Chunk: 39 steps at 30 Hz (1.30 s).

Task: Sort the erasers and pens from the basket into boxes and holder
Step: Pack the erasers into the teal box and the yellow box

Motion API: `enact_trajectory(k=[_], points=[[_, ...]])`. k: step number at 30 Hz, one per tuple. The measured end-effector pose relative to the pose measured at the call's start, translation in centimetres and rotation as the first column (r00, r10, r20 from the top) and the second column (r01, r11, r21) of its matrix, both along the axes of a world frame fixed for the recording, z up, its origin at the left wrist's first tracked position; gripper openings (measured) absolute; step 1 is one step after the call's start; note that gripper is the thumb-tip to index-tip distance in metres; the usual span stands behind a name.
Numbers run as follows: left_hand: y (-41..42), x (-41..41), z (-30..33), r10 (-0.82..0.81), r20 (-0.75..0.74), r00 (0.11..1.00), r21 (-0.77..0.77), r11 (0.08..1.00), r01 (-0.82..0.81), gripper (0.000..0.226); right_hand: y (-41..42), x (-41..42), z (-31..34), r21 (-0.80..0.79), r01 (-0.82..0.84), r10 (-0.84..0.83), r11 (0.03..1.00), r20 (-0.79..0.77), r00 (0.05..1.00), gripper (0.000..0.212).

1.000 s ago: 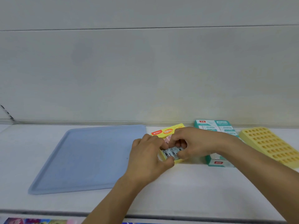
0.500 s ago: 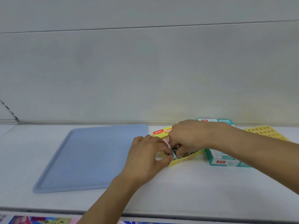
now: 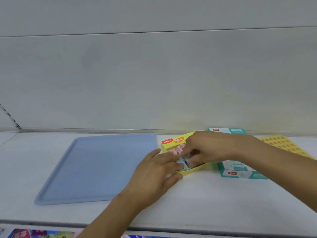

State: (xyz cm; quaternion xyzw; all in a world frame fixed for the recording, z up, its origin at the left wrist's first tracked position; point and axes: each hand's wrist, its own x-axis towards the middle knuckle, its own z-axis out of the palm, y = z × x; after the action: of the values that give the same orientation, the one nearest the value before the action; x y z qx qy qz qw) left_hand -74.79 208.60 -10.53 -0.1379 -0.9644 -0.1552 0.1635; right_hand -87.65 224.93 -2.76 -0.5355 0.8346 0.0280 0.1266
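A yellow eraser box (image 3: 171, 143) lies open on the white shelf, with wrapped erasers (image 3: 177, 149) packed inside. My left hand (image 3: 154, 174) reaches its near left corner. Its fingers lie fairly straight on the erasers and its thumb rests against the front wall. My right hand (image 3: 211, 148) arches over the box from the right and pinches a white-wrapped eraser (image 3: 184, 163) down among the others. A teal eraser box (image 3: 240, 170) stands to the right, partly hidden by my right forearm. Behind it lies the yellow pen holder (image 3: 283, 145) with its grid of holes.
A flat blue tray (image 3: 96, 165) lies on the shelf left of the yellow box. The shelf's back wall (image 3: 154, 83) rises just behind the boxes. The front edge (image 3: 51, 224) runs below my arms, with colourful packaging (image 3: 34, 233) under it.
My left hand's fingers have straightened and spread from a tight pinch. My right hand has shifted slightly over the box, still working the eraser in. The view has drifted left.
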Motion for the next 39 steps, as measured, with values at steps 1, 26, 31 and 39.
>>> enact_trajectory(k=[1,26,31,39], points=[[0.3,0.4,-0.1,0.020,0.024,1.000,0.038,0.999,-0.021,0.047,0.9,-0.4,-0.2,-0.126,0.089,-0.082,0.988,0.055,0.995,0.015],[1.9,-2.4,-2.3,0.164,0.070,0.984,-0.197,0.969,-0.147,0.067,4.9,2.7,-5.6,-0.089,0.388,-0.378,0.917,0.113,0.919,0.105],[1.7,-2.7,-1.1,0.125,0.148,0.981,-0.186,0.978,-0.096,0.083,4.7,2.8,-6.1,-0.102,0.369,-0.365,0.924,0.060,0.929,0.108],[2.1,-3.4,-1.2,0.025,0.095,0.995,-0.152,0.988,-0.011,0.068,5.4,3.0,-5.3,-0.193,0.435,-0.405,0.880,0.173,0.898,0.084]])
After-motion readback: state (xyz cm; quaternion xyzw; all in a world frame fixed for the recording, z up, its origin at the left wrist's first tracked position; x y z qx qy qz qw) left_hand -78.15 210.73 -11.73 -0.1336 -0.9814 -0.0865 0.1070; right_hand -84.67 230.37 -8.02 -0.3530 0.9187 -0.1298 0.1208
